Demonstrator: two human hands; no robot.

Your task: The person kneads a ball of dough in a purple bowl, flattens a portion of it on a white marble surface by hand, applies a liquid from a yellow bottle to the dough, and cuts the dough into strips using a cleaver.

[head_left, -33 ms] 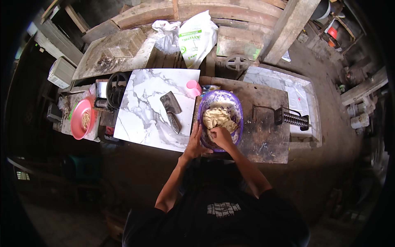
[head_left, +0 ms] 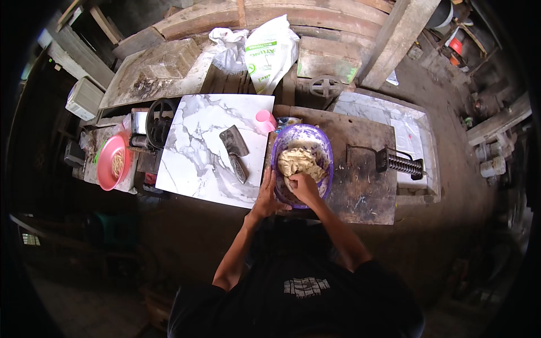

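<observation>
A purple plastic basin point(head_left: 323, 147) stands on a dark wooden worktop, filled with a pale, stringy mass of dough point(head_left: 297, 159). My right hand point(head_left: 304, 186) is inside the basin at its near side, fingers curled into the dough. My left hand point(head_left: 265, 198) grips the basin's near-left rim, thumb against the wall. Both forearms come up from below, over my dark shirt.
Left of the basin lies a white marble slab point(head_left: 194, 149) with a cleaver point(head_left: 234, 150) on it and a pink cup point(head_left: 263, 120) at its far corner. A pink bowl point(head_left: 112, 163) sits far left; a black ribbed tool point(head_left: 401, 163) lies right. A white sack point(head_left: 271, 50) stands behind.
</observation>
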